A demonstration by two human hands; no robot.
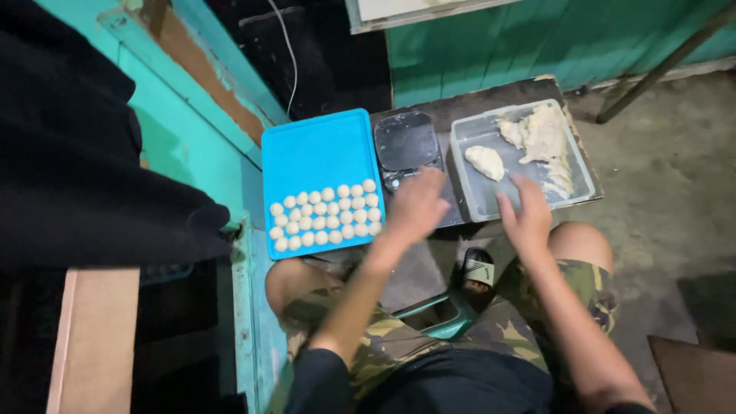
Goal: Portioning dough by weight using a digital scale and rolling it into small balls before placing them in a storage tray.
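Observation:
My left hand hovers over the front edge of a small black kitchen scale, fingers curled; whether it holds anything is hidden. My right hand reaches over the near rim of a clear plastic tub, fingers spread, holding nothing visible. In the tub lie a small lump of dough and a larger ragged mass of dough. To the left, a blue tray carries several small white dough balls in rows along its near half.
The tray, scale and tub rest on a low dark wooden board. Turquoise wooden walls stand behind and to the left. My knees in camouflage shorts, a sandal and a green stool edge sit below. Bare concrete floor lies to the right.

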